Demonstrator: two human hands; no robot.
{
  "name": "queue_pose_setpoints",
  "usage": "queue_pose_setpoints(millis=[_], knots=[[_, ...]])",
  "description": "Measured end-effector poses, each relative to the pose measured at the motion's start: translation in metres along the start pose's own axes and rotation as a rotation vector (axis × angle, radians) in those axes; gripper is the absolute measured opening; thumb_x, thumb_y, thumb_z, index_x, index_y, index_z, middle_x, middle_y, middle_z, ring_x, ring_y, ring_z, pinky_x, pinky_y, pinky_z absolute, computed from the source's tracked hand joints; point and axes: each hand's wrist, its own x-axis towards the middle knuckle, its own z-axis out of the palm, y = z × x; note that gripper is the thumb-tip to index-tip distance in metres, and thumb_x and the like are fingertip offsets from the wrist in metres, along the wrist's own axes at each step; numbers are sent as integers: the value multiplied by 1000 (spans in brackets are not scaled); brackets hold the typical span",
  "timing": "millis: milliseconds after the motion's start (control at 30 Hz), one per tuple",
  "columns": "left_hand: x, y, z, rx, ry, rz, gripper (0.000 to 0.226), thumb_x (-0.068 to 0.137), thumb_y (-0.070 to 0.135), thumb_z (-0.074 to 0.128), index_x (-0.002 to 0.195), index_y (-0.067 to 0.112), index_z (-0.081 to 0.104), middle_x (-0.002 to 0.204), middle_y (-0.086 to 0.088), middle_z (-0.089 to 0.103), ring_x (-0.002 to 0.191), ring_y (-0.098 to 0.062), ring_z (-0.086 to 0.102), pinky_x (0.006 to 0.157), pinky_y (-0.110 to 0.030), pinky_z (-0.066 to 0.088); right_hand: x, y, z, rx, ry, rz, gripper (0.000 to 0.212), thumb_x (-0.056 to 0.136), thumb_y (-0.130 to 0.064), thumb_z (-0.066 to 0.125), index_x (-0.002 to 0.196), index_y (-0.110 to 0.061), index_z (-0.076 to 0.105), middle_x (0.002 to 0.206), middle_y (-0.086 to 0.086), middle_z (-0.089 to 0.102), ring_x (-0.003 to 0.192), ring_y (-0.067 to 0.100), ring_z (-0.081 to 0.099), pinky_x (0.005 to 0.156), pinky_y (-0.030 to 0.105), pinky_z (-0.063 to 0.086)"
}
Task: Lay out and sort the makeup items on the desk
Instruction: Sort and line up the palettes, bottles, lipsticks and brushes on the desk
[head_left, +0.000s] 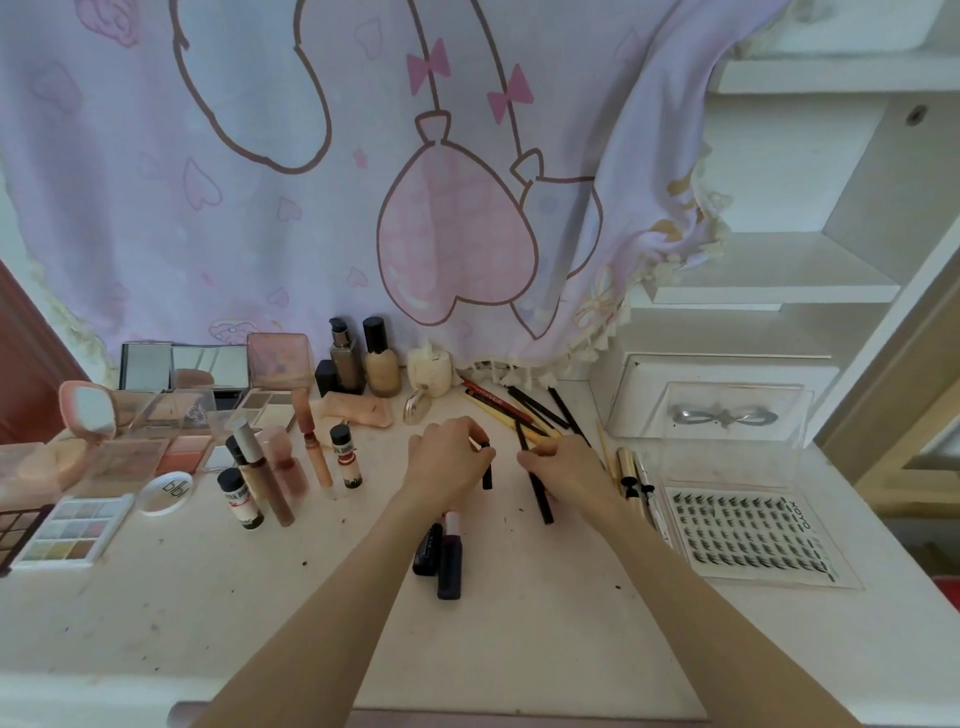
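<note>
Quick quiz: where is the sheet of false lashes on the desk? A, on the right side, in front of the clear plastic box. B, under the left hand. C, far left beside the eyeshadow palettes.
A: the sheet of false lashes lies at the right, in front of the clear plastic box.

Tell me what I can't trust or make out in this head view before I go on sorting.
- Short black stick: the left hand covers its top, so the type is unclear.
- Long black pencil: the right hand hides part of it.
- Two dark tubes: upper ends run under the left wrist; labels too small to read.
- Palette: cut off by the left edge.
- Pencil pile: print blurred.
</note>
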Motion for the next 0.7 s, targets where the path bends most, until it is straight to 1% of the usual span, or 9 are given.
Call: queue_pose_setpoints(millis=[67, 133, 200, 267, 333, 400, 500, 567, 700], knots=[[4, 3, 5, 75, -12, 11, 22, 90, 33, 53, 107, 22, 61, 105, 1, 63, 107, -19, 53, 93, -34, 30, -6, 5, 3, -25, -43, 35, 27, 92, -24, 56, 109, -6, 65, 82, -2, 60, 74, 12, 56, 66, 19, 39], [5, 5, 9, 131, -23, 27, 22, 90, 33, 53, 107, 21, 62, 106, 0, 63, 108, -20, 51, 92, -34, 28, -8, 9, 8, -24, -67, 46, 27, 90, -23, 58, 110, -5, 65, 74, -4, 56, 69, 8, 52, 62, 17, 40], [5, 5, 12, 173, -19, 37, 24, 91, 33, 52, 109, 21, 62, 108, -1, 62, 108, -20, 50, 92, -34, 27, -8, 9, 10, -30, -65, 45, 27, 89, -22, 61, 108, -5, 65, 83, 4, 62, 71, 11, 54, 63, 17, 43], [5, 4, 12, 182, -18, 34, 29, 92, 35, 51, 114, 20, 60, 111, -1, 62, 110, -20, 48, 93, -34, 27, -4, 7, 13, -24, -53, 48, 26, 88, -20, 62, 109, -5, 64, 91, 10, 66, 75, 13, 58, 71, 22, 48], [6, 1, 12, 163, -18, 22, 32, 92, 35, 50, 119, 20, 57, 115, -2, 61, 114, -21, 47, 95, -34, 27, -1, 7, 16, 28, -39, 61, 29, 87, -15, 63, 114, -4, 61, 83, 6, 64, 69, 13, 60, 71, 23, 51], [6, -2, 11, 140, -24, 9, 29, 93, 29, 49, 120, 20, 57, 116, -2, 62, 114, -21, 48, 95, -34, 26, 0, 7, 19, 91, -36, 64, 30, 89, -10, 59, 119, -3, 57, 81, 2, 61, 67, 10, 60, 66, 19, 50], [5, -6, 9, 129, -36, 9, 28, 93, 20, 47, 118, 22, 59, 116, 0, 63, 115, -19, 49, 95, -33, 26, -2, 8, 22, 154, -40, 31, 31, 94, -5, 50, 123, -4, 56, 101, 7, 64, 80, 11, 62, 67, 15, 51], [4, -9, 9, 136, -45, 27, 30, 93, 16, 45, 119, 23, 59, 115, 2, 64, 116, -19, 48, 95, -33, 26, -3, 9, 23, 206, -52, 24, 31, 95, -2, 44, 124, -3, 56, 108, 10, 64, 85, 11, 62, 65, 14, 51], [3, -12, 11, 155, -67, 58, 32, 94, 15, 45, 121, 24, 59, 120, 2, 62, 117, -18, 46, 96, -33, 26, -3, 7, 24, 264, -73, 33, 32, 96, -1, 42, 125, -3, 54, 100, 5, 63, 86, 11, 62, 65, 14, 52]])
